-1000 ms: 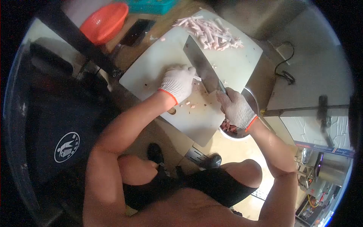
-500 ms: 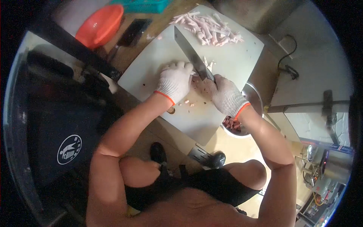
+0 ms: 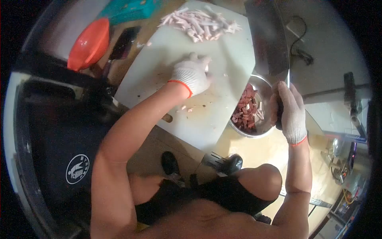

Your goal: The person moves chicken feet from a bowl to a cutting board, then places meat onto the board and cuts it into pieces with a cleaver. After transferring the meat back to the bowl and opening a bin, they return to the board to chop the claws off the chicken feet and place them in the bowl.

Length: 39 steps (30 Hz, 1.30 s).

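Observation:
My left hand [image 3: 192,75], in a white knit glove with an orange cuff, rests on the white cutting board [image 3: 159,71]. Its fingers are curled around a small pale piece of meat [image 3: 206,68], mostly hidden. My gloved right hand [image 3: 292,113] grips the dark handle of a cleaver [image 3: 268,40], its wide blade pointing away from me, off the board's right side. Just left of that hand, a metal bowl [image 3: 267,126] holds dark red chunks [image 3: 246,111] and some pale bits. Pale, slender pieces resembling chicken feet [image 3: 199,24] are heaped at the board's far end.
An orange-red plastic basin [image 3: 89,44] and a teal basket [image 3: 129,11] stand at the far left. Beside them lies a dark flat object [image 3: 124,43]. Small scraps [image 3: 187,108] dot the near board. A black bin-like container [image 3: 59,139] fills the left side.
My right hand has swung the cleaver from the board's middle out to the right, past the bowl. More of the bowl shows. My left hand stays on the board, fingers curled.

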Available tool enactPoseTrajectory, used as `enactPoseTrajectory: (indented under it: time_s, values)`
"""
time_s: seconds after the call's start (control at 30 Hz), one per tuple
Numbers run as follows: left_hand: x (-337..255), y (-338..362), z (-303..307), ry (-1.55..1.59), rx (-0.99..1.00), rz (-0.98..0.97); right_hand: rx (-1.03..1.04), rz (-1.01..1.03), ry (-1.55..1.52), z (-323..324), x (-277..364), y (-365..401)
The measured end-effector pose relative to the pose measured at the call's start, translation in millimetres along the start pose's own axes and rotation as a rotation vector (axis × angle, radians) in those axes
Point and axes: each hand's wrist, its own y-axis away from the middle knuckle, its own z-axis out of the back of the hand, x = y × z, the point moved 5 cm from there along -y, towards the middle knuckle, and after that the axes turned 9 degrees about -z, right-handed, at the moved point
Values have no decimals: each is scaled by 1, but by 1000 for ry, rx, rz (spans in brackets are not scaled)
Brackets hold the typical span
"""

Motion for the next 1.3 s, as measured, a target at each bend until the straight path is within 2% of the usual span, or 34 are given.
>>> enactPoseTrajectory:
  time_s: [0.13,0.2,0.23,0.3,0.37,0.43,0.47,0.5,0.57,0.6,0.7,0.73,0.8,0.83,0.9,0.93,1.0,1.03,1.1,1.13,1.2,1.23,1.3]
  values:
    - [1,-26,-44,-73,75,-40,-8,3,-34,38,-31,2]
    - [1,-17,-35,55,-80,-142,-44,-29,-60,52,-46,6]
    - [0,-17,-37,57,-64,-151,-56,-40,-75,59,-53,5]
    - [1,-15,-30,28,-180,-158,-90,-55,-104,72,-64,3]
    - [-10,-12,-15,37,-106,-129,-117,-32,-189,84,-70,1]
    - [-19,-10,-12,310,-49,-13,-162,-37,-193,96,-78,-5]
    - [-32,-13,-14,313,-40,-10,-201,-36,-190,103,-81,-7]
    - [-57,-17,-21,449,-29,-60,-195,-42,-188,107,-82,-8]
    - [-113,-30,-6,524,25,-115,-236,-7,-237,111,-78,-20]
    - [-119,-39,-31,532,-110,-388,-255,0,-264,115,-83,-26]
    - [-144,-55,-35,1069,104,-383,-313,-2,-223,128,-85,-24]
    - [-135,-65,-29,909,84,-407,-364,-5,-228,130,-87,-21]
    - [-95,-75,-20,962,142,-145,-341,27,-259,140,-100,-19]
    - [-75,-74,-11,951,154,-138,-352,24,-259,143,-105,-15]
    - [-37,-72,5,514,140,-69,-372,-6,-285,150,-122,-14]
    - [-34,-65,8,505,143,-65,-369,-22,-263,151,-127,-15]
    - [-48,-34,8,251,262,-273,-393,-50,-219,147,-130,-18]
    - [-56,-18,3,243,256,-271,-388,-44,-224,145,-130,-18]
    - [-83,1,-16,-87,301,-379,-355,-128,-216,139,-135,-24]
    - [-90,-3,-21,-94,291,-370,-329,-107,-239,135,-136,-27]
    - [-100,-12,-30,162,267,-268,-301,-77,-278,126,-135,-32]
    - [-110,-20,-29,159,261,-265,-281,-59,-318,123,-135,-33]
    - [-135,-39,-16,385,193,-356,-253,-25,-300,122,-134,-37]
